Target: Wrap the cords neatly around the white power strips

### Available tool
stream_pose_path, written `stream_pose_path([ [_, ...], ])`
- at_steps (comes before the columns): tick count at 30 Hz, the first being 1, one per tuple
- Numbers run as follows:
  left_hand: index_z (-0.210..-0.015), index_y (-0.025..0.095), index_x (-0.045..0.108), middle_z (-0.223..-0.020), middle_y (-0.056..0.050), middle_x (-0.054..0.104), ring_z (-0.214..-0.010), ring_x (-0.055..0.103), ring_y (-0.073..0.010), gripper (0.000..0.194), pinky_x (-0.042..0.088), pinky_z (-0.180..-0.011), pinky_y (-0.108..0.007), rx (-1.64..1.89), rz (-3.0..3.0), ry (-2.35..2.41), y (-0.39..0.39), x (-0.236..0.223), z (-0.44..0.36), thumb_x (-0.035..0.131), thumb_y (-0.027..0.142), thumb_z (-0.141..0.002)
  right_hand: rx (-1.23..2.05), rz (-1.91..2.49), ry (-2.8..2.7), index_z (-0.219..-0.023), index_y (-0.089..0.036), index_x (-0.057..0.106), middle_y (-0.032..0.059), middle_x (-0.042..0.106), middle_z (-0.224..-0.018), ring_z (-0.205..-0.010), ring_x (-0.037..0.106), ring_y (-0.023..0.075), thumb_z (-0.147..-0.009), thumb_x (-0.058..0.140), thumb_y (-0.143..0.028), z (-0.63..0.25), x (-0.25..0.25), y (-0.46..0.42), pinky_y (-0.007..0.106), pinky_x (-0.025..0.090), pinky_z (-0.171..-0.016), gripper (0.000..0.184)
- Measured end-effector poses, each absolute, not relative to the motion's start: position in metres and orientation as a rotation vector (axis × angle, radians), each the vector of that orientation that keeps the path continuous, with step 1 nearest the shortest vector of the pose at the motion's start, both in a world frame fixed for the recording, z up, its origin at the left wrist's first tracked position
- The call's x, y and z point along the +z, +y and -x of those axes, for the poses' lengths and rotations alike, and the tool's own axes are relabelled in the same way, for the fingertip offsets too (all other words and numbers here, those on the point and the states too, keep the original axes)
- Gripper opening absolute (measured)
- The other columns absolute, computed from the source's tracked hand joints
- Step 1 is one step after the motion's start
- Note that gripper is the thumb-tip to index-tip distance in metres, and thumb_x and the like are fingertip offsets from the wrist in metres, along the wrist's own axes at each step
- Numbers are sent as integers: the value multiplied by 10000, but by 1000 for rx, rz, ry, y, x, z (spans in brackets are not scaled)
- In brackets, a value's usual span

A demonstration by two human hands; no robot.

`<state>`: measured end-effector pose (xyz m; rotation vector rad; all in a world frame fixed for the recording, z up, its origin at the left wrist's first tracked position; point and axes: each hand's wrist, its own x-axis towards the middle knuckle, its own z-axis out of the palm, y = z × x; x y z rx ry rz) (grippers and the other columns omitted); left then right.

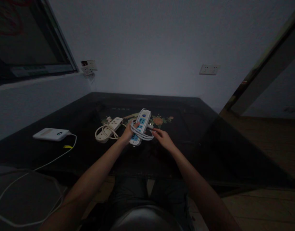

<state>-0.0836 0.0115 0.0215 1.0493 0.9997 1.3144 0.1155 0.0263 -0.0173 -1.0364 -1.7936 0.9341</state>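
Observation:
A white power strip (146,116) with blue socket faces is held at a slant over the black table (183,154). Its white cord (147,138) is looped around its middle. My left hand (127,133) is closed around the strip's left side, thumb across the front and over the cord. On the other side my right hand (163,139) pinches at the white plug (150,126) end of the cord with its fingertips. Just left of my left hand lies a second, cream power strip (116,122) wrapped in its own cord, apart from the first.
A white power bank (51,134) lies at the table's left, its cable (54,159) running off the front edge. Wall sockets (209,69) are set above the table's back right, others (91,65) at the back left. A window (29,41) is at the left.

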Motion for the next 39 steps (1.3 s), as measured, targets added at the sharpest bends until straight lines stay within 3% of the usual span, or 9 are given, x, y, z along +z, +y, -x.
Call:
stream_pose_path([
  [8,-974,121,608,-730,-73,708,-600,672,-209,380,538,-548,-304,1341,-1021,1042,20,5,85,673,416,-743,1244,999,-1683,-1049,-173,671,29,682,-682,-484,598,153,-800,595,-514,-112,-19,22,279,487,-462,429],
  [11,-942,120,633,-742,-76,712,-651,672,-207,378,528,-576,-283,1359,-1033,1115,26,0,87,694,418,-718,1373,960,-1604,-1072,-161,647,7,670,-628,-510,634,166,-757,656,-486,-112,-22,20,296,523,-523,452],
  [15,-928,119,631,-753,-67,706,-664,657,-187,397,519,-604,-272,1390,-1015,1146,32,-5,91,710,431,-696,1512,872,-1549,-1182,-139,581,35,711,-752,-670,684,178,-724,703,-392,-111,-25,17,333,539,-705,537],
  [19,-922,109,631,-765,-83,701,-639,642,-175,401,513,-603,-283,1347,-1022,1094,36,-10,96,681,451,-718,1413,923,-1480,-1080,-160,622,42,692,-769,-708,665,173,-713,683,-363,-112,-26,24,332,539,-703,424],
  [22,-910,109,641,-765,-81,698,-653,643,-179,407,507,-596,-275,1311,-1113,1131,37,-12,98,692,460,-710,1137,1016,-1462,-1041,-190,619,35,657,-825,-727,627,170,-693,663,-377,-113,-28,33,305,529,-628,398],
  [27,-1084,147,601,-1008,-100,695,-870,662,-213,493,524,-727,-294,1291,-1270,1030,33,-8,93,694,468,-720,932,1094,-1641,-1114,-208,585,18,636,-868,-676,582,144,-626,718,-326,-111,-33,37,292,484,-643,520],
  [32,-1172,145,528,-1045,-118,678,-873,663,-222,599,518,-751,-308,1222,-1286,886,19,0,80,721,457,-699,798,1114,-1800,-1075,-195,602,28,646,-868,-685,554,158,-690,668,-291,-110,-30,32,302,465,-667,402],
  [36,-1186,146,510,-1012,-114,682,-872,660,-236,593,512,-766,-331,1163,-1298,893,14,5,80,706,455,-719,827,1052,-1796,-1080,-200,570,32,634,-923,-686,558,150,-725,639,-303,-116,-28,33,293,471,-658,376],
  [39,-1200,151,518,-1096,-121,661,-985,630,-263,588,494,-843,-354,1159,-1359,881,15,6,85,703,446,-726,1071,977,-1733,-1147,-221,513,22,613,-934,-626,578,134,-744,610,-343,-121,-27,36,267,481,-557,432],
])
